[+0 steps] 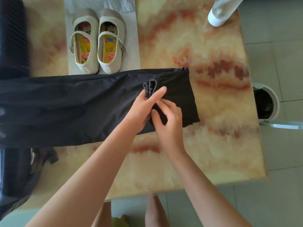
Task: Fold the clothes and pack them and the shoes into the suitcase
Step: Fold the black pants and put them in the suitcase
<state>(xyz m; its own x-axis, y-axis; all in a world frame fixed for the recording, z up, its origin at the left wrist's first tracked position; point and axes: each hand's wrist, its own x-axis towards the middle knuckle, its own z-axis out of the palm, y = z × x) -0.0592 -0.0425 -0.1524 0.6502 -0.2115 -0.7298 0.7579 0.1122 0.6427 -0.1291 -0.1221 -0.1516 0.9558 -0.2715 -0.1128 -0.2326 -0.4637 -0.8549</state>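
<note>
Black trousers [68, 105] lie flat across the marble table, stretching from the left edge to the middle right. My left hand [144, 105] and my right hand [167, 118] meet over the right end, both pinching a small bunched piece of dark cloth [150, 86] with a gathered elastic edge that sits on top of the trousers. A pair of cream strap shoes [98, 41] with flowered insoles stands on a grey sheet behind the trousers. The dark suitcase [13, 169] lies at the left edge, partly under the trousers.
The marble table [213, 128] ends at the right and near sides. A white-based bottle [218, 15] stands at the far right corner. A round bin [265, 102] sits on the tiled floor to the right. My legs show below the near edge.
</note>
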